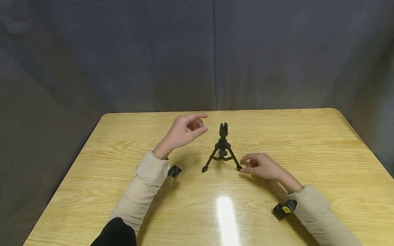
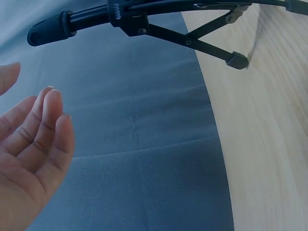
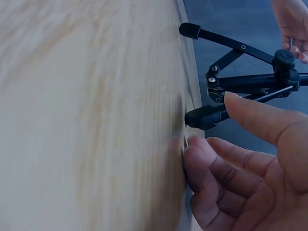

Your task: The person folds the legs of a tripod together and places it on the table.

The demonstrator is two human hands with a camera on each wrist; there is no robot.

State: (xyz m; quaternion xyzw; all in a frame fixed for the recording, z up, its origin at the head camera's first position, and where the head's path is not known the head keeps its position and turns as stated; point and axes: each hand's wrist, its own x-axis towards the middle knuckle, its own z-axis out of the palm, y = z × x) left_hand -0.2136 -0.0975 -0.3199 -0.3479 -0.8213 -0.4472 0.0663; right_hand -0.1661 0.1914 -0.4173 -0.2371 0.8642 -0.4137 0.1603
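A small black tripod (image 1: 223, 145) stands upright on the wooden table with its legs spread. A forked piece tops its column. My left hand (image 1: 187, 130) is raised to the left of that top, thumb and fingers parted, holding nothing. In the left wrist view, the tripod's column (image 2: 89, 18) passes above the left fingertips, with a gap between. Low at the right leg, my right hand (image 1: 261, 166) has its thumb tip right by the rubber foot (image 3: 204, 117). The right fingers are loosely bent, parted from the thumb.
The wooden table (image 1: 101, 171) has rounded far corners. Dark grey cloth (image 1: 154, 61) hangs behind it and along its sides. Small black cameras are strapped at both wrists, the left one (image 1: 174, 171) and the right one (image 1: 284, 209). A bright light reflection lies on the near tabletop.
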